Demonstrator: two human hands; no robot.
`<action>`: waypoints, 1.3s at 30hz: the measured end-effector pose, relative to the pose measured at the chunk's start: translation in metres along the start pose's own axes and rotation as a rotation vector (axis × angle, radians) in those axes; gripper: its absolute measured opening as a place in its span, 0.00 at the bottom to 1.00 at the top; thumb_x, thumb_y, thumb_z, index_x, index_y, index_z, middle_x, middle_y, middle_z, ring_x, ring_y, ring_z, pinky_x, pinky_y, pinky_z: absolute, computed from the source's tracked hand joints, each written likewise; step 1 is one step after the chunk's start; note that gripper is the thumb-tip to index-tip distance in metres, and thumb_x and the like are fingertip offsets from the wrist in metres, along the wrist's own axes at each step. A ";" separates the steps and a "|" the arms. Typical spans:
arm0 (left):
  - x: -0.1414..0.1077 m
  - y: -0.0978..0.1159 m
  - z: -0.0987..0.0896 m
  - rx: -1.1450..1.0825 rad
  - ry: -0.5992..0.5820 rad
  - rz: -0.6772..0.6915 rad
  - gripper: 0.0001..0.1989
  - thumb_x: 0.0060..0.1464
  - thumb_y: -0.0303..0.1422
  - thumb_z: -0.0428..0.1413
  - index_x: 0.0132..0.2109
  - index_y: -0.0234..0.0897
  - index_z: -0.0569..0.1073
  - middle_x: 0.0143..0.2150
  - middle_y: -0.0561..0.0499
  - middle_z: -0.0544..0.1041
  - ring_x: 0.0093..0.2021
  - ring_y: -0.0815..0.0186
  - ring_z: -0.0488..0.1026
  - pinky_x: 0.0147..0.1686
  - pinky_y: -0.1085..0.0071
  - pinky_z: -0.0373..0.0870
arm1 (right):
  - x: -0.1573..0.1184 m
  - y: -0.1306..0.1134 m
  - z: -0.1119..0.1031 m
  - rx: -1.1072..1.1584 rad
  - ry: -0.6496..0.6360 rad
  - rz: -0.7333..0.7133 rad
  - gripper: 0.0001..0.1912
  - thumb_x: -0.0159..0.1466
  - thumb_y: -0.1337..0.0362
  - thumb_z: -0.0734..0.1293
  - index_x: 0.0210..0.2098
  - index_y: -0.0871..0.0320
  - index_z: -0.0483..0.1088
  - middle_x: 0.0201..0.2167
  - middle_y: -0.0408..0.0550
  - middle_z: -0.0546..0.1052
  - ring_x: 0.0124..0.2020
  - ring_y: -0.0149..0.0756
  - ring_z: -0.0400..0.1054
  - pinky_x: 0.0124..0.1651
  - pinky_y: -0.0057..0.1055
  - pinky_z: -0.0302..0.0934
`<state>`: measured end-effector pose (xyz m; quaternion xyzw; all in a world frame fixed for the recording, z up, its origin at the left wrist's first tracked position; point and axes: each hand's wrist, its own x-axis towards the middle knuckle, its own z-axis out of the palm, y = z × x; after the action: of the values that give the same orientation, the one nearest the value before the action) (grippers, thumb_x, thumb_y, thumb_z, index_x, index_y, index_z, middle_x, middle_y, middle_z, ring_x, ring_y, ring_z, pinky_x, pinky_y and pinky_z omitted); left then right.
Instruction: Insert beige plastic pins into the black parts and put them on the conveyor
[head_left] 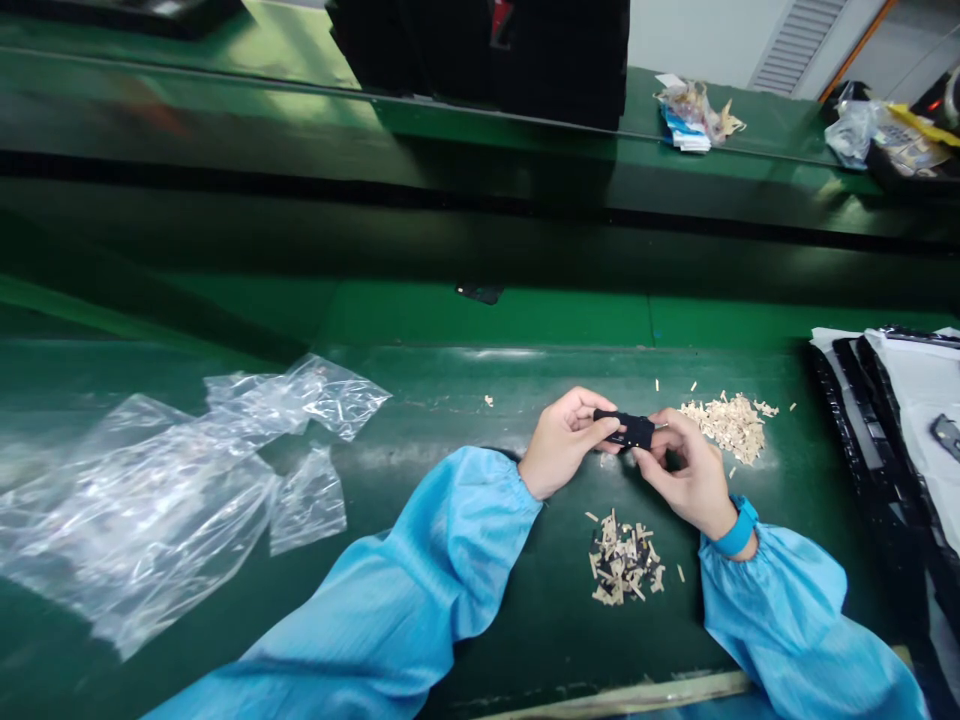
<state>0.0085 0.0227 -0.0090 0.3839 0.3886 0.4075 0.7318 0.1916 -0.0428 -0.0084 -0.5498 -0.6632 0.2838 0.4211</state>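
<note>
Between both hands is a small black flat part (634,431), held above the green bench. My left hand (564,438) pinches its left end, thumb on top and fingers behind. At the right end, my right hand (688,472) is closed with thumb and fingertips on the part's edge; whether a tiny piece is also in that pinch I cannot tell. Just right of my right hand lies a heap of small cream strips (731,425). Nearer to me, below the hands, is a second pile of cream and dark strips (626,562).
Clear plastic bags (172,490) are spread on the left of the green bench (420,400). Stacked trays with black edges and white sheets (911,400) stand at the right. Another black part (478,293) lies beyond the hands. The shelf behind holds a black box (487,60) and crumpled wrappers (694,112).
</note>
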 end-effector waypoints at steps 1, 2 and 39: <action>0.000 0.000 0.000 0.004 -0.006 0.001 0.23 0.43 0.43 0.72 0.38 0.33 0.72 0.30 0.51 0.80 0.31 0.65 0.81 0.29 0.73 0.81 | 0.001 -0.001 -0.001 0.003 -0.024 0.004 0.20 0.66 0.65 0.69 0.56 0.53 0.63 0.25 0.36 0.72 0.22 0.30 0.67 0.26 0.28 0.66; 0.000 0.000 0.000 0.008 -0.013 0.001 0.23 0.43 0.42 0.71 0.38 0.33 0.72 0.29 0.52 0.80 0.31 0.65 0.81 0.29 0.73 0.81 | 0.002 -0.001 -0.002 0.005 -0.048 0.004 0.20 0.66 0.66 0.69 0.56 0.53 0.63 0.24 0.35 0.70 0.21 0.29 0.66 0.25 0.27 0.65; 0.012 0.006 -0.006 0.071 -0.156 -0.004 0.16 0.60 0.43 0.60 0.46 0.35 0.73 0.33 0.50 0.79 0.27 0.71 0.76 0.24 0.77 0.74 | 0.023 -0.009 -0.030 0.360 -0.364 0.497 0.18 0.66 0.49 0.70 0.32 0.57 0.68 0.15 0.35 0.68 0.12 0.24 0.53 0.16 0.23 0.47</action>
<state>0.0061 0.0369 -0.0092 0.4392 0.3456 0.3608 0.7466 0.2125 -0.0253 0.0189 -0.5516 -0.5127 0.5833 0.3042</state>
